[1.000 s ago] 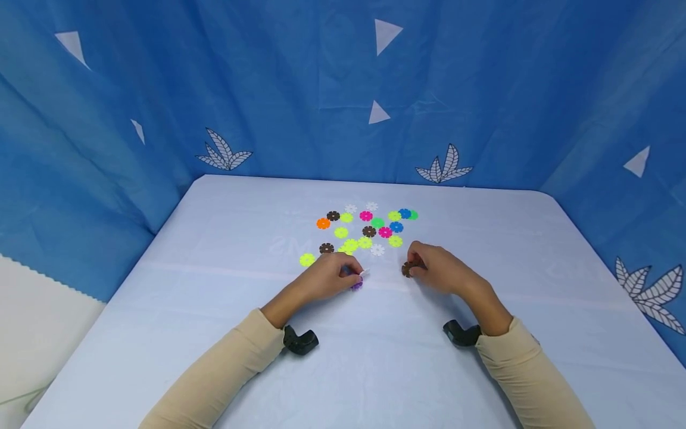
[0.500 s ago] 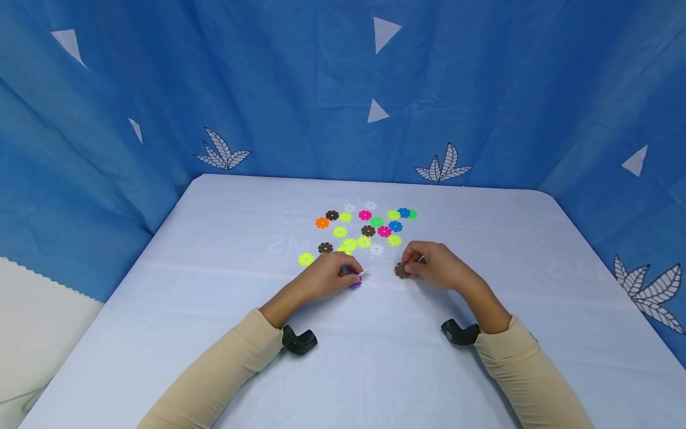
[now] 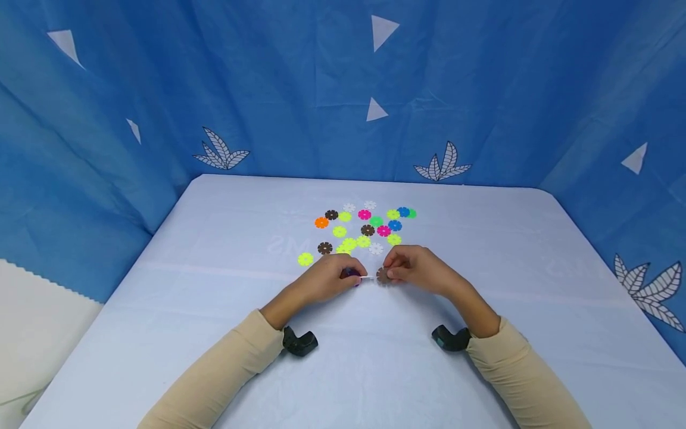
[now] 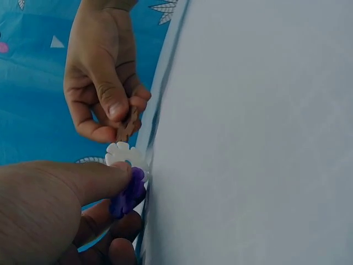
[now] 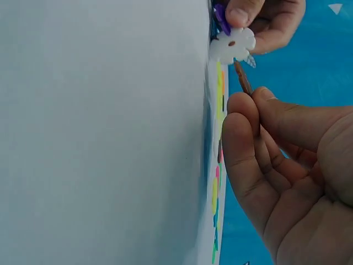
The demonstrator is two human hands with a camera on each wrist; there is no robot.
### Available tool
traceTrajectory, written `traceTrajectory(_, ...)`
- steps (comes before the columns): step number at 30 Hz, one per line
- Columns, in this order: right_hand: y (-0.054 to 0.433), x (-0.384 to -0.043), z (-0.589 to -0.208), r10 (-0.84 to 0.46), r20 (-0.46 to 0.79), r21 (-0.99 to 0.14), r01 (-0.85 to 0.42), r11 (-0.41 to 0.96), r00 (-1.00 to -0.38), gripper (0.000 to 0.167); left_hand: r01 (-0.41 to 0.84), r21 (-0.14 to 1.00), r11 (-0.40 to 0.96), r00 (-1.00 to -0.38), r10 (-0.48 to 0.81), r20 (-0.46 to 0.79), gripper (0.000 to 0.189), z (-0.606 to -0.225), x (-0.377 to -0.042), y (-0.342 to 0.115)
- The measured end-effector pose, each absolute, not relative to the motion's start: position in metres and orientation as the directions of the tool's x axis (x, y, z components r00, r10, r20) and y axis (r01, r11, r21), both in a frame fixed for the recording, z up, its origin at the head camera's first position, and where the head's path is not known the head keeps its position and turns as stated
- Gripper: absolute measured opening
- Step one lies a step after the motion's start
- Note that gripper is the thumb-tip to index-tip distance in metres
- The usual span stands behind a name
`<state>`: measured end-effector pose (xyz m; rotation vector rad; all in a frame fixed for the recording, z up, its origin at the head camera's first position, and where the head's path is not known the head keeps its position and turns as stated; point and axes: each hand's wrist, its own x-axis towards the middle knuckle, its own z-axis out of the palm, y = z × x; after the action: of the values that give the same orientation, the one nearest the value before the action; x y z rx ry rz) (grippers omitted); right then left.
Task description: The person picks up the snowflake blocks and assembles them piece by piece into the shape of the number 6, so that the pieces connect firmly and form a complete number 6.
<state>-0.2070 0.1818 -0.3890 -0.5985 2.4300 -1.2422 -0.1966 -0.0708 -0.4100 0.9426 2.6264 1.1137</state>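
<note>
Pinching a brown notched disc [image 5: 243, 78] in its fingers, the right hand [image 3: 423, 271] holds it at the rim of a white disc [image 5: 242, 40]; whether they touch is unclear. The left hand [image 3: 327, 279] pinches that and a purple disc [image 4: 129, 193] over the worktop [image 3: 370, 369], near scattered coloured discs [image 3: 363, 241].

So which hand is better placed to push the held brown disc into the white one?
Probably the right hand: it pinches the brown disc near the white disc, which the left hand holds.

Blue curtain [image 3: 321, 83] (white triangles [image 3: 383, 32], leafy prints [image 3: 222, 152]); pale tabletop [image 3: 375, 369] before it
</note>
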Motion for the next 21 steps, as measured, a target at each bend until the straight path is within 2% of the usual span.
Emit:
traceTrajectory(7, 0.174, -0.203, -0.389, -0.513, -0.124, -0.815, -0.208, 0.541, -0.85, 0.012, 0.497, 0.703, 0.509, -0.779, 0.618, 0.103, 0.012, -0.41, -0.195, -0.07)
traceTrajectory(16, 0.169, -0.202, -0.393, -0.529, -0.105, -0.829, -0.219, 0.514, -0.842, 0.011, 0.492, 0.701, 0.516, -0.796, 0.592, 0.123, 0.014, -0.41, -0.195, -0.07)
traceTrajectory(21, 0.165, -0.2, -0.393, -0.496, -0.109, -0.83, -0.196, 0.522, -0.861, 0.011, 0.486, 0.707, 0.513, -0.802, 0.583, 0.128, 0.015, -0.411, -0.195, -0.069)
